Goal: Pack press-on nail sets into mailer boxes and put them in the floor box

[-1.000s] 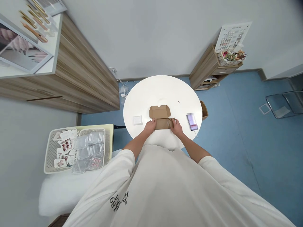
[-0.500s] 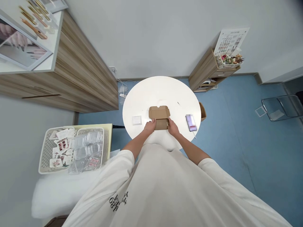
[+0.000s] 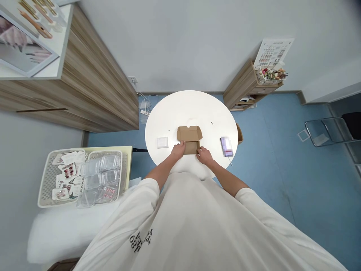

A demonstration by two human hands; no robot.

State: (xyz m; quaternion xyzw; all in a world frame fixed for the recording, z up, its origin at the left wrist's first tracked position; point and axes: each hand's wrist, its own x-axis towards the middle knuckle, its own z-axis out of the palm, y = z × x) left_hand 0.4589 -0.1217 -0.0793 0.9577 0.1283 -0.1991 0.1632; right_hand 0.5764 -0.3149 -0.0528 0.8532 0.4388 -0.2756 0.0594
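On the white oval table point(image 3: 188, 105) lies a small brown cardboard box point(image 3: 191, 147), its lid point(image 3: 188, 133) folded back away from me with the flaps spread. My left hand point(image 3: 178, 149) grips the left side of the box, fingers curled over its wall. At the front right corner, my right hand point(image 3: 204, 155) has its fingers closed on the box edge. Farther left on the table sits a small flat white case point(image 3: 163, 142). A purple phone-like item point(image 3: 226, 146), blurred out, with a white cable lies to the right.
To my left, white baskets hold printed cards point(image 3: 67, 173) and clear plastic boxes point(image 3: 101, 173). A wooden cabinet point(image 3: 98, 75) stands at the left back. A small wooden shelf point(image 3: 242, 86) is at the right back. Beyond it is a metal-framed chair point(image 3: 327, 130).
My right hand has shifted down from the box's right side to its front right corner. My left hand stays on the left side. The view has moved slightly.
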